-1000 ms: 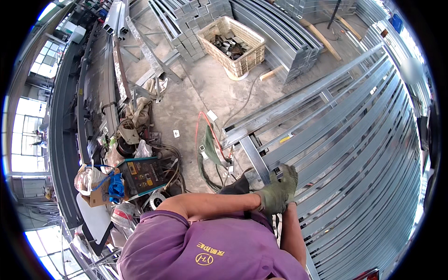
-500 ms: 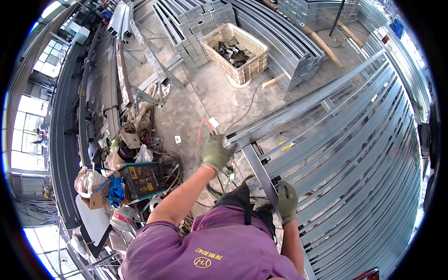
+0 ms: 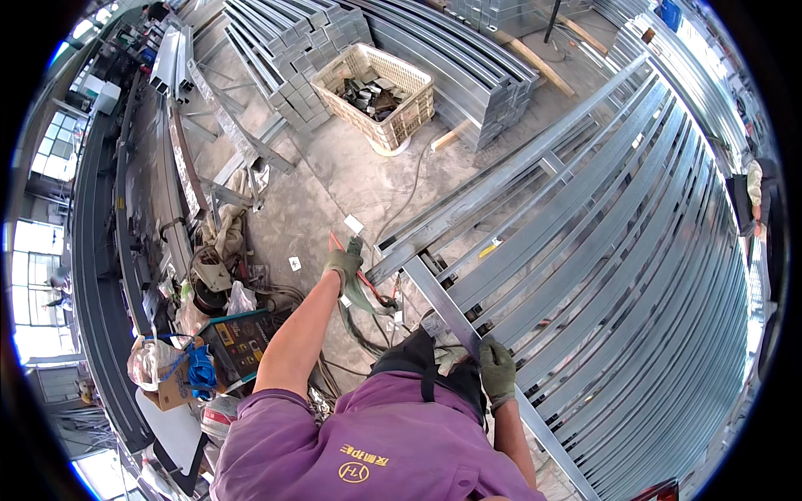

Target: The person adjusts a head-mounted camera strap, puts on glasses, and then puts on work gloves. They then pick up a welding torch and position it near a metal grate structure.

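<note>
My left hand [image 3: 343,265], in a green work glove, is closed around a thin red cable [image 3: 365,279] in front of the gate-like metal frame's corner. A strip of dark green material hangs beside the cable toward the floor; I cannot make out what it belongs to. In a matching glove, my right hand [image 3: 499,372] grips the flat steel end bar [image 3: 443,307] of the frame, fingers bent over its edge. Long galvanized slats [image 3: 576,242] run from that bar to the right, side by side with narrow gaps.
A cream plastic crate [image 3: 391,134] of metal offcuts stands ahead, by stacked steel tubes [image 3: 468,83]. To my left are a welding machine [image 3: 238,342], cables and a box with a blue bundle [image 3: 200,371]. Another person [image 3: 754,200] stands at the far right.
My left hand has left the frame's corner and moved left with the red cable. My right hand stays on the end bar. The view has shifted right, so the surroundings sit farther left.
</note>
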Available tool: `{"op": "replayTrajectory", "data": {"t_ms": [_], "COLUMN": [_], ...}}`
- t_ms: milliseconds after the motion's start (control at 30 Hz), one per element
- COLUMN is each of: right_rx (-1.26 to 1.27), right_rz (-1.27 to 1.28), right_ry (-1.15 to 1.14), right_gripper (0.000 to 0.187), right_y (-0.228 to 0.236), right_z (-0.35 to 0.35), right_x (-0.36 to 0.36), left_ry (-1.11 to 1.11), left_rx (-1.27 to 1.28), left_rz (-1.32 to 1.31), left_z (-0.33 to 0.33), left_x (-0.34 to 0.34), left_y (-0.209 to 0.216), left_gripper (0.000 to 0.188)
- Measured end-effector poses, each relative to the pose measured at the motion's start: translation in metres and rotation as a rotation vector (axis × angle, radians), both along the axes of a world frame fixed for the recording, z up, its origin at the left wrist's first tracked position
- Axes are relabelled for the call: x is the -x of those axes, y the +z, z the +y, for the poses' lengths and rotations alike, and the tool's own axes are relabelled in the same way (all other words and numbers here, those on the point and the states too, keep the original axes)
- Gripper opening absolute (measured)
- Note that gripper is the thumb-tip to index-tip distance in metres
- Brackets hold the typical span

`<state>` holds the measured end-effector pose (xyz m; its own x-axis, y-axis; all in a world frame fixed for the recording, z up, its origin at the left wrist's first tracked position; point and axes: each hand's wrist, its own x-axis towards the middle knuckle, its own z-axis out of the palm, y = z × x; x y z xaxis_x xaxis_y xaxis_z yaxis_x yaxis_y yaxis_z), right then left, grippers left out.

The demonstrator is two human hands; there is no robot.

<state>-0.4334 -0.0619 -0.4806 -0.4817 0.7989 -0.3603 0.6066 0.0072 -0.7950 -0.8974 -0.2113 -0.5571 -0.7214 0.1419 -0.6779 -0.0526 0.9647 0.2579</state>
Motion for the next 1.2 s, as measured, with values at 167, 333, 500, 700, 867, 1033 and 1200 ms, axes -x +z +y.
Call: {"op": "replayTrajectory", "data": {"t_ms": [167, 333, 500, 700, 867, 1033, 1200], "right_rx": [0.032, 0.076, 0.204, 0.892, 1.387, 1.677, 1.864], "right_rz": [0.041, 0.102, 0.13, 0.204, 0.216, 0.05, 0.172], "right_ry": [-0.022, 0.028, 0.034, 0.108, 0.092, 0.038, -0.113], "right_gripper": [0.025, 0.027, 0.032, 0.056, 0.068, 0.075, 0.083], "right_y": [-0.003, 0.008, 0.023, 0.027, 0.015, -0.012, -0.034], "right_z": [-0.004, 0.001, 0.004, 0.0, -0.017, -0.042, -0.065], "right_x": [-0.002, 0.001, 0.021, 0.06, 0.082, 0.091, 0.087], "left_ry": [-0.001, 0.329, 0.675, 1.305, 1.363, 1.409, 1.385], "left_rx": [-0.174, -0.451, -0.791, -1.184, -1.408, -1.33, -1.531], "left_rz": [0.168, 0.299, 0.168, -0.301, -0.341, -0.041, -0.163], "left_z": [-0.003, -0.046, -0.079, -0.137, -0.122, -0.12, -0.159], "left_x": [-0.029, -0.068, -0.103, -0.113, -0.155, -0.203, -0.247], "left_y": [0.046, 0.059, 0.095, 0.112, 0.175, 0.218, 0.22], "left_gripper": [0.037, 0.03, 0.013, 0.017, 0.012, 0.019, 0.027]}}
